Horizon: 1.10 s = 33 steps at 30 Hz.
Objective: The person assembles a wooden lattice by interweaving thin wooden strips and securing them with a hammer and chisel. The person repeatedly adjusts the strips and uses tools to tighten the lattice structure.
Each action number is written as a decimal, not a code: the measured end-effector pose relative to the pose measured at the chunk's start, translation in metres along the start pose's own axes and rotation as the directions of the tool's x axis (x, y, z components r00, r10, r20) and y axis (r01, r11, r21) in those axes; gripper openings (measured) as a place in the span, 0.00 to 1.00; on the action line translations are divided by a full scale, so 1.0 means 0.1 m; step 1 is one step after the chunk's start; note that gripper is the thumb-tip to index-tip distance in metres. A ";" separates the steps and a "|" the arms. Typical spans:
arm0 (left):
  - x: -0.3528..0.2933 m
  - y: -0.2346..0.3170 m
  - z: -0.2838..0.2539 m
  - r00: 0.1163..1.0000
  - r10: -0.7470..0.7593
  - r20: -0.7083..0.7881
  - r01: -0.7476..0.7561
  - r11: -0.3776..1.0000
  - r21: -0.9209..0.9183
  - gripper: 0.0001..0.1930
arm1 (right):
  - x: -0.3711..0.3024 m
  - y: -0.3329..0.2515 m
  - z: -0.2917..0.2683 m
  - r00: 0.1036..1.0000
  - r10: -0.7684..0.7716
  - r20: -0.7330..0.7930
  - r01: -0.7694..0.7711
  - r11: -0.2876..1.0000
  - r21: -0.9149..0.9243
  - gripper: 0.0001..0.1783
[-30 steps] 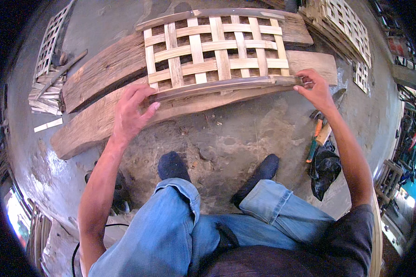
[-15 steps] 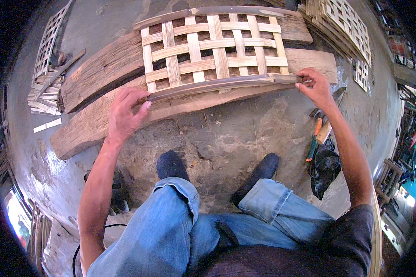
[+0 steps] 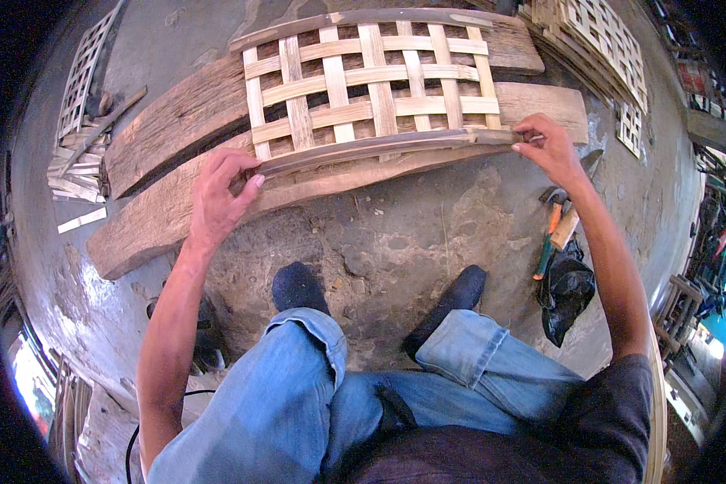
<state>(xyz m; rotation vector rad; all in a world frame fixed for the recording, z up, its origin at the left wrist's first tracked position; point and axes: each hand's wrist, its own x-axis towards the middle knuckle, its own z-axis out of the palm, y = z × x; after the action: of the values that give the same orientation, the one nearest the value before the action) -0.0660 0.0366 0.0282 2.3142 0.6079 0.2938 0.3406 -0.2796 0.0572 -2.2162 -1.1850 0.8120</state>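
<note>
As hands pinch its near corners, lattice panel, just beyond them.

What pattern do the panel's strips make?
Pale strips form an open over-under weave, shown in the head view.

The floor is gray, with patches and stains on it. Up in the right corner is a stack of woven panels, pale on top, and a small woven piece pokes out just below it. On the right there is a hammer with an orange and green handle, right beside a tool with a wooden handle. A crumpled black bag sits by them. On the left is another woven panel, near a messy pile of wood strips. One pale strip lies alone. A black cord curls low on the left.
</note>
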 end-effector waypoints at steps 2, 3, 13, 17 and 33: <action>0.01 -0.03 0.00 1.000 0.029 0.002 -0.029 0.999 0.025 0.11 | 0.01 0.01 -0.02 0.999 0.009 0.033 -0.009 1.000 -0.001 0.16; 0.01 -0.02 0.00 1.000 0.031 0.004 -0.031 0.999 0.021 0.11 | 0.01 -0.01 -0.02 0.999 0.014 0.036 -0.014 1.000 -0.011 0.16; -0.02 -0.05 -0.01 0.997 0.072 -0.026 -0.071 0.997 0.032 0.11 | -0.01 -0.04 0.01 0.999 0.012 -0.032 -0.015 0.997 -0.077 0.15; -0.22 0.03 -0.12 0.942 0.329 -0.059 -0.320 0.938 0.133 0.11 | -0.34 0.02 -0.01 0.997 -0.076 -0.009 0.072 0.972 -0.225 0.15; 0.25 0.54 0.13 0.919 0.347 0.189 -0.391 0.867 0.308 0.22 | -1.77 0.67 0.16 0.825 0.454 -0.338 -0.536 0.817 -0.213 0.14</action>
<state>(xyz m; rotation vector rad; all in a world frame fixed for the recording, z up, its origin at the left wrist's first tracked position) -0.0215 0.0074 0.0574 2.7599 0.1473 0.2263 0.2885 -0.4617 0.0494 -2.8480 -0.6168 0.5018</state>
